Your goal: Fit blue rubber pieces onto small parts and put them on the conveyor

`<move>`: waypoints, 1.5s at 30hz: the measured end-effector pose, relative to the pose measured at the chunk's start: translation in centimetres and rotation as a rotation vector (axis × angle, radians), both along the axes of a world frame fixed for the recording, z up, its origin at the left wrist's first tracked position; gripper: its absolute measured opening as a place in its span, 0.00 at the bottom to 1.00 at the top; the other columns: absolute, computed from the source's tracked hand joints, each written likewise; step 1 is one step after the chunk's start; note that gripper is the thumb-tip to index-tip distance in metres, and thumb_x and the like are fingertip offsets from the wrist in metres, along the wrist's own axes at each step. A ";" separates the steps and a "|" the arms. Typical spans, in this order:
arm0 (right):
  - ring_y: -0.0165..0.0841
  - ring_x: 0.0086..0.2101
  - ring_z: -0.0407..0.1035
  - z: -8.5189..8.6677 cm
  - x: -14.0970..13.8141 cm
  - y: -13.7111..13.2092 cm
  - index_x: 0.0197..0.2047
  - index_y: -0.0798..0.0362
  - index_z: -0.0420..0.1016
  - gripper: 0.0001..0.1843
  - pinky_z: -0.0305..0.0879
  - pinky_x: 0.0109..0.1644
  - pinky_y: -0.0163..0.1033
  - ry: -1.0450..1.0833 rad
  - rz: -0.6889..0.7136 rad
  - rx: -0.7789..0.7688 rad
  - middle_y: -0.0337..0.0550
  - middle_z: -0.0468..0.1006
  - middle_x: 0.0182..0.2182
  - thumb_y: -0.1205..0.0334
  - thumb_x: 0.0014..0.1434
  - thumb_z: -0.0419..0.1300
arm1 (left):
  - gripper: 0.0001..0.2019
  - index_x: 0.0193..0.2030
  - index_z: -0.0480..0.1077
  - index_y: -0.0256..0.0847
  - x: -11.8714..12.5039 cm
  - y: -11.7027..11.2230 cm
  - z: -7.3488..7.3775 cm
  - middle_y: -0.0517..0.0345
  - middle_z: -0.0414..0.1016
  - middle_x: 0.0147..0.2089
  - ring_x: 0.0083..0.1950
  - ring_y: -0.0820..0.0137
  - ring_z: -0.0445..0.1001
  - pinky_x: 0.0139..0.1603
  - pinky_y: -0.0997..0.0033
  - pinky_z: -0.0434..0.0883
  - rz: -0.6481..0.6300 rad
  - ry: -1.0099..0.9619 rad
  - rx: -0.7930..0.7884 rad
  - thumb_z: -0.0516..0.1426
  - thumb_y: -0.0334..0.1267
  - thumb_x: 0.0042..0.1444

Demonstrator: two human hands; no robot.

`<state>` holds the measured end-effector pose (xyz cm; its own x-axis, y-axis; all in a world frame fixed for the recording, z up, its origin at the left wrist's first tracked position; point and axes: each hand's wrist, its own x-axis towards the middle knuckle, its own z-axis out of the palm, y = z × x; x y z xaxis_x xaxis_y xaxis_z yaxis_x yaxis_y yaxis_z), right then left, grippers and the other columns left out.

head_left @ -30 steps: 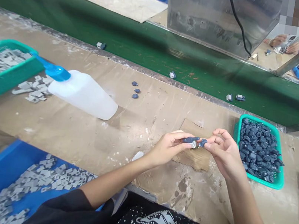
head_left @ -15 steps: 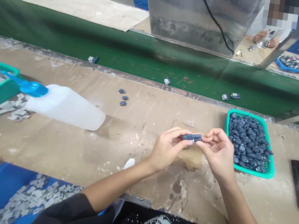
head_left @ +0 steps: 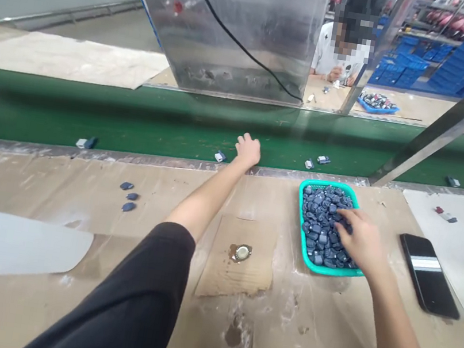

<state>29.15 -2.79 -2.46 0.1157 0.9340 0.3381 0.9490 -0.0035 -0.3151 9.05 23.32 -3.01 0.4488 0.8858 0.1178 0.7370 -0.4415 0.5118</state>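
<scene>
Teal plastic mesh basket (head_left: 303, 231) walls surround a heap of dark blue moulded pieces (head_left: 320, 222), and the pile is entered by the right hand (head_left: 361, 240). Its fingers (head_left: 345, 217) are moderately spread and pressed among the pieces; whether one is held cannot be told, as the fingertips are buried. The left hand (head_left: 248, 151) is extended well ahead of those fingers, over the edge of a green conveyor belt (head_left: 134, 124), just beside a small white-and-blue part (head_left: 219, 156). Its loosely curled fingers (head_left: 246, 139) are seen from behind, so nothing held can be made out. Picking from the basket is judged to be the step in hand, and a closing of the right fingers on one piece is what the pose calls for. Left of the fingers, three dark blue pieces (head_left: 128, 195) lie on the bench (head_left: 60, 183). To their right, a black phone (head_left: 428, 276) is placed. A white plastic jug (head_left: 7, 248) is cut off by the left edge.
</scene>
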 end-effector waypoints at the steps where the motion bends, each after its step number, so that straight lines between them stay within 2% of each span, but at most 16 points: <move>1: 0.41 0.35 0.69 -0.4 -0.2 0.1 0.39 0.56 0.70 0.11 0.66 0.39 0.47 -0.009 -0.012 -0.003 0.52 0.73 0.35 0.64 0.53 0.52 | 0.18 0.52 0.63 0.33 1.7 -0.3 -0.2 0.35 0.57 0.58 0.59 0.49 0.54 0.54 0.48 0.55 -0.024 0.001 0.011 0.51 0.28 0.53; 3: 0.42 0.34 0.69 -0.8 -0.7 0.6 0.40 0.57 0.69 0.11 0.66 0.37 0.46 -0.028 -0.061 -0.023 0.53 0.73 0.35 0.63 0.53 0.54 | 0.19 0.53 0.63 0.37 5.7 -1.5 -0.8 0.40 0.55 0.60 0.60 0.52 0.52 0.56 0.51 0.53 -0.116 -0.001 0.005 0.53 0.31 0.53; 6: 0.41 0.31 0.70 -0.7 -1.0 1.2 0.38 0.55 0.68 0.10 0.65 0.33 0.43 -0.072 -0.149 -0.093 0.49 0.74 0.31 0.64 0.50 0.57 | 0.14 0.43 0.70 0.38 11.3 -2.8 -1.5 0.44 0.64 0.52 0.55 0.56 0.60 0.54 0.61 0.58 -0.289 0.005 -0.079 0.59 0.34 0.48; 8: 0.39 0.28 0.70 -0.4 -0.7 1.5 0.34 0.54 0.68 0.08 0.64 0.30 0.41 -0.060 -0.192 -0.113 0.45 0.74 0.26 0.64 0.48 0.59 | 0.09 0.37 0.72 0.34 13.5 -3.0 -1.5 0.42 0.67 0.46 0.51 0.56 0.64 0.51 0.62 0.61 -0.330 -0.001 -0.139 0.60 0.31 0.46; 10: 0.38 0.25 0.70 -0.2 -0.5 1.7 0.30 0.52 0.68 0.06 0.64 0.29 0.40 0.002 -0.205 -0.110 0.41 0.74 0.23 0.62 0.47 0.60 | 0.07 0.34 0.72 0.31 13.9 -2.9 -0.9 0.41 0.68 0.44 0.49 0.57 0.67 0.50 0.63 0.63 -0.341 -0.035 -0.189 0.58 0.26 0.45; 14: 0.39 0.25 0.70 0.4 -0.7 1.5 0.28 0.53 0.69 0.03 0.65 0.30 0.42 0.010 -0.229 -0.101 0.43 0.74 0.22 0.63 0.47 0.57 | 0.11 0.43 0.68 0.34 9.2 -4.1 1.2 0.46 0.71 0.43 0.46 0.66 0.70 0.47 0.68 0.66 -0.346 -0.195 -0.276 0.51 0.25 0.52; 17: 0.38 0.25 0.69 1.5 -1.9 0.5 0.30 0.53 0.72 0.07 0.66 0.31 0.43 0.025 -0.249 -0.001 0.45 0.73 0.24 0.64 0.48 0.54 | 0.16 0.52 0.61 0.37 2.0 -7.3 2.4 0.49 0.72 0.45 0.43 0.73 0.72 0.43 0.71 0.69 -0.323 -0.415 -0.443 0.43 0.28 0.58; 18: 0.36 0.26 0.69 2.0 -2.6 0.1 0.31 0.53 0.72 0.08 0.66 0.32 0.43 0.088 -0.230 0.054 0.45 0.73 0.27 0.64 0.48 0.53 | 0.15 0.52 0.61 0.36 -0.6 -8.7 2.5 0.47 0.72 0.46 0.42 0.72 0.73 0.43 0.70 0.69 -0.268 -0.594 -0.589 0.43 0.29 0.59; 21: 0.34 0.30 0.69 3.0 -5.8 -0.7 0.32 0.51 0.73 0.08 0.69 0.34 0.40 0.403 -0.037 0.154 0.44 0.72 0.33 0.64 0.51 0.53 | 0.12 0.46 0.66 0.34 -7.9 -13.4 1.7 0.47 0.73 0.46 0.40 0.71 0.74 0.44 0.68 0.69 -0.053 -0.960 -0.889 0.48 0.30 0.56; 23: 0.34 0.35 0.69 2.9 -8.6 -0.7 0.32 0.50 0.74 0.07 0.69 0.35 0.38 0.591 0.159 0.084 0.45 0.71 0.35 0.65 0.53 0.54 | 0.11 0.43 0.69 0.34 -11.2 -16.3 0.6 0.48 0.74 0.43 0.41 0.70 0.74 0.47 0.67 0.68 0.071 -1.067 -0.969 0.53 0.30 0.52; 25: 0.35 0.38 0.68 2.0 -11.4 -0.5 0.32 0.50 0.75 0.07 0.69 0.34 0.37 0.735 0.309 -0.061 0.45 0.70 0.36 0.66 0.53 0.56 | 0.14 0.44 0.69 0.36 -13.2 -18.4 -0.6 0.50 0.75 0.42 0.42 0.70 0.74 0.50 0.67 0.66 0.155 -1.146 -0.996 0.57 0.28 0.48; 28: 0.33 0.33 0.68 0.2 -14.4 -0.1 0.31 0.52 0.76 0.04 0.68 0.30 0.35 0.986 0.387 -0.299 0.46 0.70 0.35 0.64 0.51 0.59 | 0.18 0.44 0.70 0.37 -14.5 -20.1 -1.6 0.53 0.75 0.41 0.43 0.70 0.73 0.48 0.69 0.66 0.217 -1.255 -0.957 0.60 0.27 0.43; 31: 0.29 0.24 0.66 -1.4 -15.6 -0.1 0.35 0.51 0.75 0.08 0.66 0.24 0.34 1.281 0.319 -0.441 0.43 0.72 0.31 0.60 0.50 0.62 | 0.17 0.43 0.71 0.38 -15.0 -20.5 -1.7 0.54 0.75 0.39 0.42 0.71 0.73 0.46 0.71 0.66 0.203 -1.304 -0.924 0.61 0.29 0.43; 34: 0.29 0.22 0.66 -2.3 -15.9 -0.2 0.35 0.52 0.75 0.10 0.64 0.23 0.34 1.451 0.209 -0.452 0.40 0.72 0.25 0.58 0.49 0.64 | 0.16 0.42 0.72 0.38 -15.4 -20.5 -1.5 0.55 0.76 0.37 0.41 0.72 0.73 0.48 0.70 0.66 0.167 -1.306 -0.926 0.61 0.30 0.44; 38: 0.29 0.24 0.66 -2.6 -15.7 -0.1 0.34 0.52 0.74 0.08 0.65 0.29 0.37 1.313 0.226 -0.430 0.40 0.72 0.26 0.59 0.50 0.62 | 0.15 0.42 0.73 0.38 -15.9 -20.3 -1.7 0.56 0.75 0.39 0.43 0.72 0.72 0.51 0.68 0.65 0.229 -1.357 -0.901 0.61 0.29 0.43; 45: 0.36 0.33 0.64 -2.2 -16.5 0.6 0.36 0.52 0.65 0.05 0.62 0.37 0.42 0.276 0.454 -0.259 0.44 0.69 0.31 0.68 0.55 0.52 | 0.14 0.42 0.73 0.38 -16.2 -20.1 -2.0 0.55 0.75 0.41 0.42 0.72 0.72 0.49 0.69 0.66 0.225 -1.382 -0.870 0.60 0.31 0.45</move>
<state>12.68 -2.18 -4.66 -0.2634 0.9588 0.1069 0.7569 0.2741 -0.5933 -7.16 3.18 -4.98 0.2938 0.9248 -0.2417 -0.4540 0.3575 0.8161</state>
